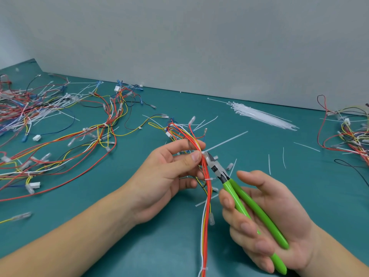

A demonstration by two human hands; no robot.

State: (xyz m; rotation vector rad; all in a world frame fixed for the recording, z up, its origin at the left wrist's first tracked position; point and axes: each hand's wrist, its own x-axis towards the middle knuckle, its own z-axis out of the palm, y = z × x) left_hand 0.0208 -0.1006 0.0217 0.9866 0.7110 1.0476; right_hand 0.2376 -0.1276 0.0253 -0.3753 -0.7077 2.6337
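Wire bundle (207, 188) pinched between thumb and forefinger of left hand (169, 176), above table (259, 156) centre. Cutters (239, 196) gripped in right hand (269, 216), tips against white tie (203, 152) on bundle.

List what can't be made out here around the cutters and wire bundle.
- Head view: whether the cutters bite the upper cable tie. The tips are too small and crowded by the thumb of the left hand and the wire bundle.
- Wire bundle's lower end: cut off by the bottom edge.
- Right wire pile: cut off by the right edge.
- Left wire pile: blurred, cut off by the left edge.
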